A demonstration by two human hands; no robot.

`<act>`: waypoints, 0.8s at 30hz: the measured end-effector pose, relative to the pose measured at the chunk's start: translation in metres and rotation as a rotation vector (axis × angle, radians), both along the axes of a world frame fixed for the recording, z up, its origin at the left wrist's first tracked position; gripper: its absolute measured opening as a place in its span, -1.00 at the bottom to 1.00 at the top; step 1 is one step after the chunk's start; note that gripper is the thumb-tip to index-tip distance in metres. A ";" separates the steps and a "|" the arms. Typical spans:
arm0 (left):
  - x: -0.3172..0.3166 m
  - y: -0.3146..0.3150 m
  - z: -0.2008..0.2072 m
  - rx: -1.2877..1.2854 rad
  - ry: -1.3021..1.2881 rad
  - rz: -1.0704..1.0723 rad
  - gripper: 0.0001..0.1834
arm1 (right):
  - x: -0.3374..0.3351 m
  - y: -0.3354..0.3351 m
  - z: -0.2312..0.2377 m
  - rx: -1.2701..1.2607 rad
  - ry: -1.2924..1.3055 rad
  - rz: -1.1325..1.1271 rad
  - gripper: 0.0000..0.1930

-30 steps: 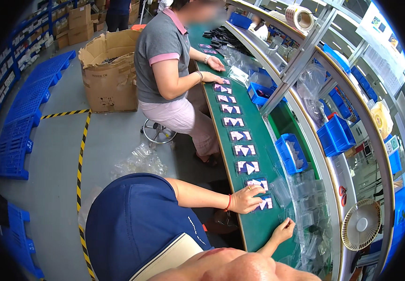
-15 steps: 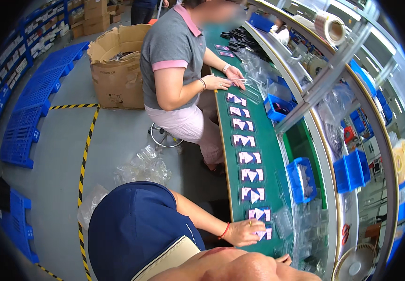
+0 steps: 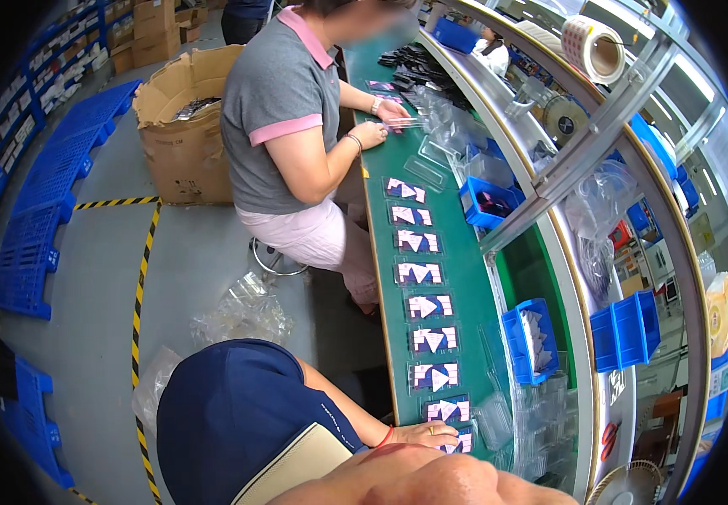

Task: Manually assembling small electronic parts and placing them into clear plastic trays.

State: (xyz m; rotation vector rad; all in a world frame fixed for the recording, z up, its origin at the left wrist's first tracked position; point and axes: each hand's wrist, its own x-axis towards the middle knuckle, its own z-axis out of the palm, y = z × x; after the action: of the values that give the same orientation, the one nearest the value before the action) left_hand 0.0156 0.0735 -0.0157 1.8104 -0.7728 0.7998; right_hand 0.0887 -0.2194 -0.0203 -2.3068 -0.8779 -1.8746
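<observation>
My left hand (image 3: 428,434), with a red cord bracelet and a ring, reaches over the near end of a green bench (image 3: 387,337). Its fingers lie on the nearest flat clear pack (image 3: 465,440), which holds a pink, white and dark card, and hide part of it. Just beyond is another card pack (image 3: 449,410), heading a row of several similar packs along the bench edge. Clear plastic trays (image 3: 493,421) are right of my hand. My right hand does not show.
A seated co-worker in a grey polo holds a clear plastic piece (image 3: 403,123) farther up the bench. Blue bins (image 3: 530,341) stand along the right side, below a metal frame post (image 3: 562,172). On the floor are a big carton (image 3: 180,160) and crumpled clear plastic (image 3: 242,311).
The view has shifted, so the bench and packs sit lower and further left. Fingertips once visible at the lower right are gone. The co-worker's hands have lifted the clear piece.
</observation>
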 end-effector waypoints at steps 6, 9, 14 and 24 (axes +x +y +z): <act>-0.004 -0.002 -0.001 0.047 -0.009 0.012 -0.78 | -0.029 0.014 0.001 0.423 0.616 -0.362 -0.77; -0.008 -0.001 0.004 0.135 -0.060 0.052 -0.78 | -0.031 0.026 0.013 0.569 0.731 -0.319 -0.83; -0.009 0.000 0.011 0.171 -0.031 0.146 -0.80 | -0.032 0.023 0.016 0.547 0.731 -0.250 -0.84; -0.004 0.003 0.015 0.244 -0.007 0.267 -0.72 | -0.035 0.046 0.029 0.639 0.652 -0.086 -0.89</act>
State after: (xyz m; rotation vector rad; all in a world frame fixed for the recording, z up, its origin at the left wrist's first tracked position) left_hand 0.0119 0.0767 -0.0004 2.1626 -0.6627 0.9148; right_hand 0.0536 -0.1735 0.0086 -2.2760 -0.0789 -1.0458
